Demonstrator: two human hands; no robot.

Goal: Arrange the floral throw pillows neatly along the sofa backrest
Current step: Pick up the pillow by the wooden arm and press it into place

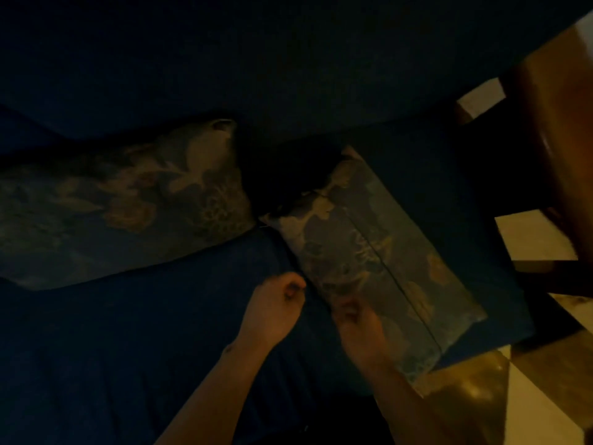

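The right hand (356, 319) gripped the near edge of the right pillow (369, 252), lying askew on the seat, long axis slanting off the backrest (288, 59); the left hand (276, 303), loosely curled, hovered just beside.

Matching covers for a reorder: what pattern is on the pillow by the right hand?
Floral: pale tan blooms on muted blue-grey, on the pillow at the right hand; head view, dim light.
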